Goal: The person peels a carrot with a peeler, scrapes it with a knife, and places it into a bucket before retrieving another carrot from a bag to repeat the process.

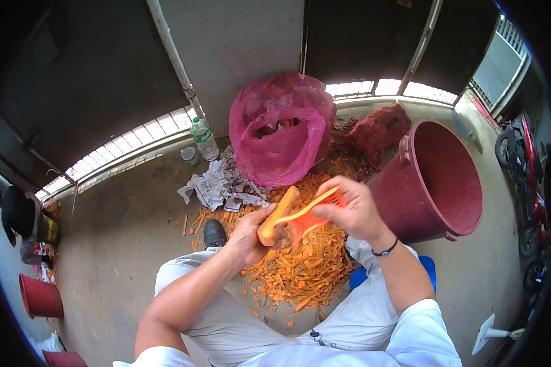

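Observation:
My left hand (246, 237) is wrapped round the lower part of a thick peeled carrot (280, 213), which tilts up and away to the right. In my right hand (356, 211) is an orange plastic peeler (309, 215) with a slotted handle; its head overlaps the side of the carrot in this view. Beneath both hands, between my legs, a large heap of carrot peelings (300, 275) covers the floor.
Beyond the heap stands a pink plastic bag (275, 159), with a red mesh sack (379, 134) beside it. A big maroon bucket (404, 199) leans at the right. Crumpled paper (211, 185), a plastic bottle (204, 142) and a cup (190, 155) lie left of the bag.

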Tool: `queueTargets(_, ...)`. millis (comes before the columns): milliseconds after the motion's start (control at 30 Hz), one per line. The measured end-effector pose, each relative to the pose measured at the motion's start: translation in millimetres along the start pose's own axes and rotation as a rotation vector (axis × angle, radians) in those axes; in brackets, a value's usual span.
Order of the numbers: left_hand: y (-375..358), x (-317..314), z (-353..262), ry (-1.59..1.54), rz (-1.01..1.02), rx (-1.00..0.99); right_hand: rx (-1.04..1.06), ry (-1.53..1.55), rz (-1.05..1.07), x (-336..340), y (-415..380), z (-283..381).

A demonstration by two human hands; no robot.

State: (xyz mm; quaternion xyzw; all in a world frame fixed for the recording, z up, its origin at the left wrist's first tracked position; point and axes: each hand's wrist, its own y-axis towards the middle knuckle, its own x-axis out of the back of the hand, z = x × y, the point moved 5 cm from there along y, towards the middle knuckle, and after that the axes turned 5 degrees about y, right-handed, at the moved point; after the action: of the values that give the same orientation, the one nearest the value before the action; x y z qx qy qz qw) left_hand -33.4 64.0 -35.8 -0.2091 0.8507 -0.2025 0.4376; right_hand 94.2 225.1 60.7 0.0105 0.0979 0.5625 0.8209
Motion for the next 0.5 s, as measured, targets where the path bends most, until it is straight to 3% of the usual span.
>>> queueTargets(133,-10,-18,2,0.029,0.017,-0.009,-0.113,0.031,0.031,-17,-2,2)
queueTargets(300,-20,-35,-5,0.029,0.032,-0.069,0.013,0.023,0.077,-13,0,-3)
queueTargets(400,-29,-31,-9,0.123,0.084,-0.054,0.136,-0.233,-0.207,41,15,10)
queueTargets(433,-32,-31,-9,0.161,0.112,-0.043,0.099,-0.410,-0.308,80,23,2)
queueTargets(467,-34,-33,-11,0.194,0.158,-0.046,0.096,-0.999,-0.462,109,23,15)
queueTargets(500,-34,-32,-11,0.195,0.158,-0.050,0.105,-1.000,-0.600,149,26,-4)
